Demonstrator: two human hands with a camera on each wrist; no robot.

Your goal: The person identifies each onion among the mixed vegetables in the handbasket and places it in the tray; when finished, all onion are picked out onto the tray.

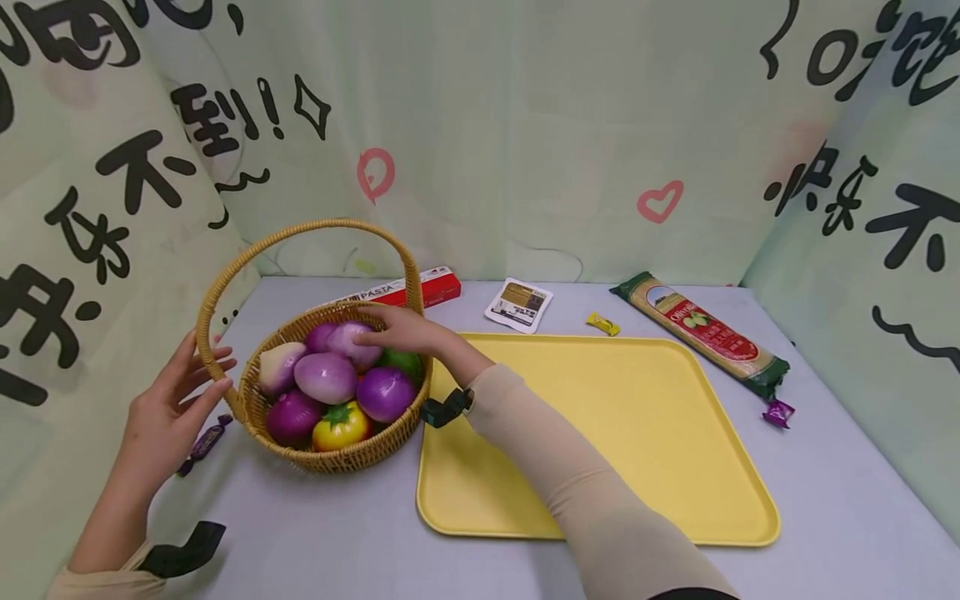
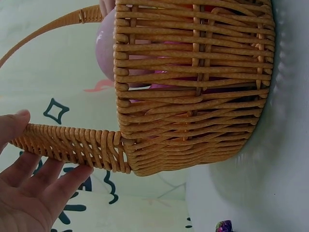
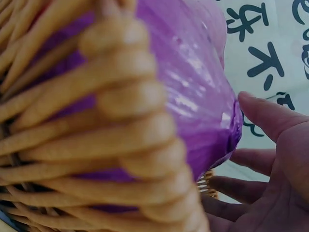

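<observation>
A wicker basket (image 1: 352,458) stands on the left of the table, its tall handle (image 1: 330,223) arching over purple toy onions (image 1: 386,393), a yellow-red toy tomato (image 1: 341,427) and a partly hidden green piece (image 1: 403,362). My left hand (image 1: 161,425) holds the handle's left base, thumb on one side and fingers on the other, as the left wrist view shows. Over the basket's far right side reaches my right hand (image 1: 408,329), its loosely extended fingers at a pale purple onion (image 1: 352,343). In the right wrist view the thumb tip overlaps the end of a purple onion (image 3: 203,111).
A yellow tray (image 1: 600,433) lies right of the basket. Behind are a red-and-white pasta box (image 1: 441,287), a white packet (image 1: 519,305) and a small yellow candy (image 1: 603,324). A long pasta bag (image 1: 705,329) and purple candy (image 1: 778,414) lie right; a dark wrapped candy (image 1: 206,446) left.
</observation>
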